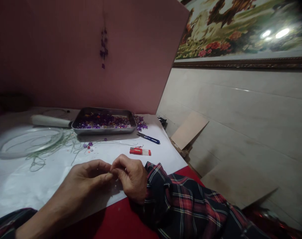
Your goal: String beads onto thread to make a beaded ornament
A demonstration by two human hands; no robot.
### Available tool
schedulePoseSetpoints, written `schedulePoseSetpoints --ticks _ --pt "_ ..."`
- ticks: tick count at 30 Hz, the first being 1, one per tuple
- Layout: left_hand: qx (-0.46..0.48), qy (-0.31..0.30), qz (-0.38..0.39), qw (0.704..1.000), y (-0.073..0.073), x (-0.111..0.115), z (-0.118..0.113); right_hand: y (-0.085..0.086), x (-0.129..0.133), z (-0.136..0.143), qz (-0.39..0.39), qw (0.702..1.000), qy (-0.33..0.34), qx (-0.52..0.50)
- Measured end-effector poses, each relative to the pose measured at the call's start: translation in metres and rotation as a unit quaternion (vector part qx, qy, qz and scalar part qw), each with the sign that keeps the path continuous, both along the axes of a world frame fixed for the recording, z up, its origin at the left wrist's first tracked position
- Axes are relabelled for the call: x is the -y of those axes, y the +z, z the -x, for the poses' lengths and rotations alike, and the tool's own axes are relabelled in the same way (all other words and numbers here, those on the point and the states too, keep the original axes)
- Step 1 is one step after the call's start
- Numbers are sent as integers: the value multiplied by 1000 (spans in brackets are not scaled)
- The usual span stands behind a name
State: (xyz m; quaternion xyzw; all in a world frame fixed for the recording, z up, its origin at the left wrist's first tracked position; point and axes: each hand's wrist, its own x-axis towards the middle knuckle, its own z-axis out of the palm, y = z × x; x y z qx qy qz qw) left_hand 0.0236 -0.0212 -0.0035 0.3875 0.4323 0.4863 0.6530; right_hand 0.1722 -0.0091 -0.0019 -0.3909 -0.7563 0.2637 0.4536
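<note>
My left hand (87, 181) and my right hand (133, 177) meet fingertip to fingertip above the near edge of the white sheet (131, 171). Both are closed in a pinch. Whatever lies between the fingertips is too small and dim to name. Just beyond them is a small red and clear case (140, 151), with a pair of blue-handled thread snips (149, 137) behind it. A few purple and red beads (88, 146) lie loose near thin pale threads (73, 142).
A metal tray (104, 131) of mostly purple beads stands at the back, more beads (141, 123) heaped at its right. Left are a clear ring (28, 154), tangled green thread (37, 162) and a pale rod-like handle (51, 120). A purple beaded strand (103, 51) hangs against the pink panel (53, 49).
</note>
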Motion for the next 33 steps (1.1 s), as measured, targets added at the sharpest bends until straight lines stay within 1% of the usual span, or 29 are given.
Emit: schedulePoseSetpoints --ticks 3,5,8,13,16,18,20,22,26,30,33 --pt "28 -12 3 1000 2 1 0 1 1 0 23 1000 -11 3" --pt "33 -17 12 999 4 0 1 3 2 0 56 998 -20 -31" --pt "32 -5 23 999 3 -2 2 4 4 3 91 992 -24 -88" --pt "22 31 23 999 2 -5 3 1 0 6 119 986 -25 -114" --pt "27 25 23 999 3 -4 4 -3 -3 7 162 974 -20 -154" --pt "22 22 27 999 4 -4 4 -3 -5 8 175 969 -17 -171" --pt "11 25 31 999 5 -5 5 1 -3 7 161 974 -30 -160" --pt "3 35 35 999 5 -5 6 6 0 6 121 983 -47 -133" --pt "2 31 46 998 10 -4 6 13 5 6 41 993 -34 -108" --pt "8 21 46 999 14 -1 3 8 3 7 -32 993 -21 -116" --pt "20 12 44 999 12 -2 4 3 0 7 -48 991 -11 -121"
